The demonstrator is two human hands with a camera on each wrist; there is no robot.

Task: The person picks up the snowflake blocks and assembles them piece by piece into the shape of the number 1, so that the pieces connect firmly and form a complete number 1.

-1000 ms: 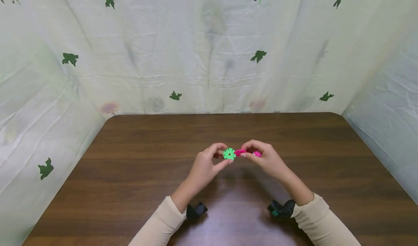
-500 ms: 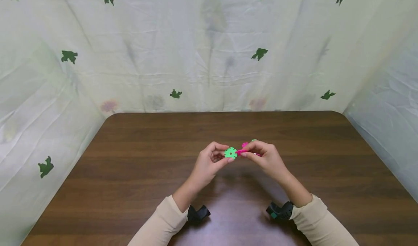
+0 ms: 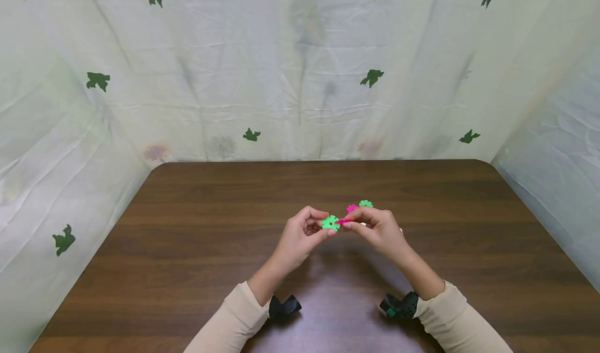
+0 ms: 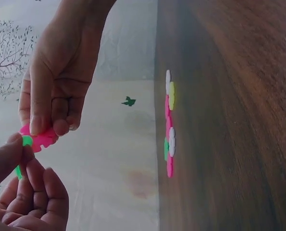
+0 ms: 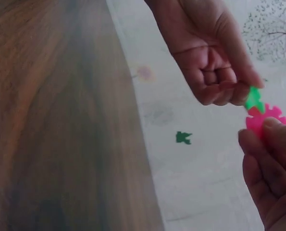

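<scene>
My left hand (image 3: 297, 236) pinches a green notched plastic disc (image 3: 330, 223) between thumb and fingers, its flat face turned up to the head view. A pink notched disc (image 5: 266, 120) is pinched in my right hand (image 3: 382, 232), nearly edge-on in the head view. The two discs meet at their rims, with the green one crossing the pink one's edge at an angle in the right wrist view. Both hands are held above the table. Fingertips cover part of each disc.
On the brown wooden table (image 3: 187, 249) lies a group of joined discs, pink (image 4: 169, 122), white (image 4: 172, 141), yellow (image 4: 172, 96) and green (image 4: 166, 149). My right hand partly hides it in the head view. A pale curtain (image 3: 281, 82) hangs behind the table.
The right hand has shifted slightly toward me, uncovering a pink and a green disc on the table behind it. The pink disc in hand has tilted; both hands keep their grip.
</scene>
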